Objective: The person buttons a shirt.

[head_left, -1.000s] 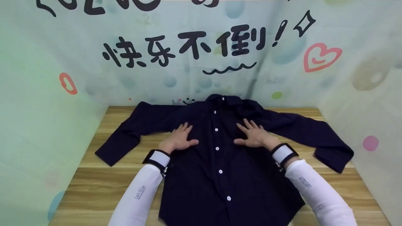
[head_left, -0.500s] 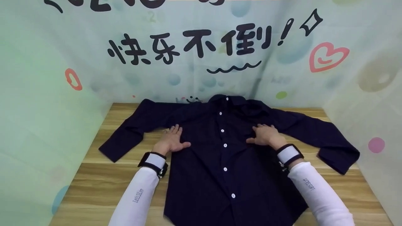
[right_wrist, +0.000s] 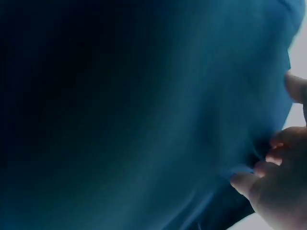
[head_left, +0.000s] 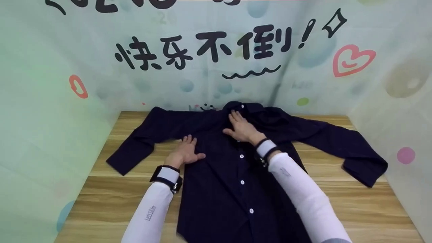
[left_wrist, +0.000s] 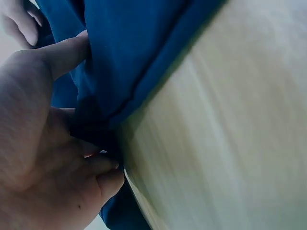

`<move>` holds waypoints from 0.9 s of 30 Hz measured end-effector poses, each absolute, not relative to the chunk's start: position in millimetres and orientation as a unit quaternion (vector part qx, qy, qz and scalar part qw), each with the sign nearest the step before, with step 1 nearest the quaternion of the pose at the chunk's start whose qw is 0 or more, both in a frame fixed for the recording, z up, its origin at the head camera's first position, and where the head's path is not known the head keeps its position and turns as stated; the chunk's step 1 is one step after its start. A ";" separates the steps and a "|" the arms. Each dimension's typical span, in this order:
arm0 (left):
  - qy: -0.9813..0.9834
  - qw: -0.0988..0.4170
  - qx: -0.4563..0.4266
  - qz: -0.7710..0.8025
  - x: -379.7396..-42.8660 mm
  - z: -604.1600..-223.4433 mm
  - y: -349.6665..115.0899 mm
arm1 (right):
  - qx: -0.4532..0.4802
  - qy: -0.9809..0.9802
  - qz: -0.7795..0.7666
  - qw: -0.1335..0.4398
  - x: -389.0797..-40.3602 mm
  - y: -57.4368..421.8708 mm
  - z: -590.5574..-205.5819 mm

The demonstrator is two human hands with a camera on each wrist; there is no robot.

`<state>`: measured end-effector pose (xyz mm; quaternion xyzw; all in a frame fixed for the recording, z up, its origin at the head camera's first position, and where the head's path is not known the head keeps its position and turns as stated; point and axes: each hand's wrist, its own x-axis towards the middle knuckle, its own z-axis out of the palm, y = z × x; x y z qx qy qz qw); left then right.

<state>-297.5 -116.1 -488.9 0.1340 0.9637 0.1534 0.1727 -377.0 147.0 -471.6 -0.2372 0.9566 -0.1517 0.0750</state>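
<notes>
A dark navy button-up shirt (head_left: 216, 175) lies front side up, collar at the far end and both sleeves spread to the sides. My left hand (head_left: 184, 152) rests on its left edge below the armpit, fingers extended and thumb toward the buttons. In the left wrist view that hand (left_wrist: 57, 158) touches the cloth along its side edge. My right hand (head_left: 241, 128) is over the upper button placket just below the collar (head_left: 253, 107), fingers straight. The right wrist view shows the right hand (right_wrist: 278, 167) at the cloth; its exact contact is unclear.
The shirt is on a wood-grain table (head_left: 111, 209). A printed cloth backdrop (head_left: 199, 81) with dark lettering closes off the back, and pale cloth walls stand on both sides. The right sleeve's cuff (head_left: 364, 172) is bent back near the right wall.
My right hand first slid outward to the right chest, then moved left and up toward the collar. The left hand shifted slightly outward to the shirt's edge and stayed there.
</notes>
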 end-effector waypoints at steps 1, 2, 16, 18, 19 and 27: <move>0.964 0.170 0.136 0.155 -297.2 -489.8 -114.6 | -0.238 0.955 -0.149 0.096 -380.4 143.8 -475.7; 0.963 0.169 0.138 0.156 -297.0 -490.7 -113.6 | -0.236 0.954 -0.142 0.117 -383.2 141.2 -479.8; 0.961 0.050 0.153 0.224 -290.3 -496.9 -110.7 | -0.286 0.933 -0.165 0.142 -354.2 190.5 -463.7; 0.956 -0.005 0.180 0.230 -284.2 -494.8 -100.8 | -0.298 0.933 -0.152 0.135 -339.2 204.1 -461.8; 0.952 -0.021 0.199 0.231 -281.0 -493.0 -94.5 | -0.302 0.932 -0.150 0.133 -332.0 209.5 -462.2; 0.940 0.177 0.250 0.147 -260.9 -476.5 -52.6 | -0.291 0.936 -0.085 0.177 -291.9 207.6 -475.6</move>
